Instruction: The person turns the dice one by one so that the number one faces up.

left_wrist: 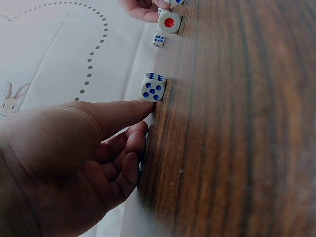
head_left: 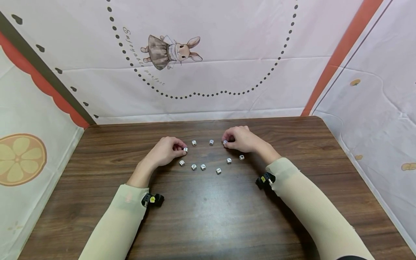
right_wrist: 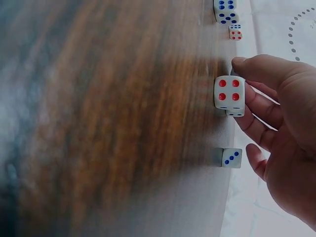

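Observation:
Near the table's far side, my left hand (head_left: 165, 151) pinches a white die (head_left: 185, 149) between thumb and fingers. My right hand (head_left: 241, 139) holds another white die (head_left: 225, 142) at its thumb and fingertips. From the left wrist, a die with five blue dots (left_wrist: 152, 92) overlaps the thumb tip and hides what is behind it. A die with four red dots (right_wrist: 229, 93) stands in front of the right fingertips in the right wrist view, covering most of a die behind it. Between the hands lie two dice, one left (head_left: 194, 143) and one right (head_left: 211, 142).
Several more dice lie in a loose curve nearer the body, among them a leftmost die (head_left: 182, 163), a front die (head_left: 219, 171) and a rightmost die (head_left: 241, 157). The brown wooden table (head_left: 208, 220) meets a printed cloth wall (head_left: 227, 72) at the back.

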### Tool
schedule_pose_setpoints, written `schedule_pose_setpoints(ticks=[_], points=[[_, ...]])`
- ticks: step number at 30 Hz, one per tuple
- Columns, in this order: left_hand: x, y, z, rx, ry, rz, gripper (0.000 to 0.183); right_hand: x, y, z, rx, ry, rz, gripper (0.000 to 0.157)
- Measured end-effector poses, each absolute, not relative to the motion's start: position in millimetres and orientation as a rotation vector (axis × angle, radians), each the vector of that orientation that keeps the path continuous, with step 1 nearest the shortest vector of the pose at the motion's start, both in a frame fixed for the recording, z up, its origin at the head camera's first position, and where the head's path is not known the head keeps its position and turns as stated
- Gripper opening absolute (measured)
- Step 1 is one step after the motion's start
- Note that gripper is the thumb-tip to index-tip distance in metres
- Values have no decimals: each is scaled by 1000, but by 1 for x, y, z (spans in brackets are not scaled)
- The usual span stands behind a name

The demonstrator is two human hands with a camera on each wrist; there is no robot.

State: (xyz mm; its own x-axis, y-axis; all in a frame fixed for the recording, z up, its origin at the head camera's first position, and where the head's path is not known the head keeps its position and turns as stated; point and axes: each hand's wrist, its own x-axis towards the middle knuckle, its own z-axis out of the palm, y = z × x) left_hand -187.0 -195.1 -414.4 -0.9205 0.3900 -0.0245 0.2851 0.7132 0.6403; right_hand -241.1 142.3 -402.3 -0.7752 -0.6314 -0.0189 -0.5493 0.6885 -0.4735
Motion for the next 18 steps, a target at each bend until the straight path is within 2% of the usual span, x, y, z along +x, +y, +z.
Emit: schedule_pose_setpoints(ticks=[18], points=[[-187, -194, -413, 535, 2756, 989, 13, -240, 143, -402, -938, 2706, -734, 5]])
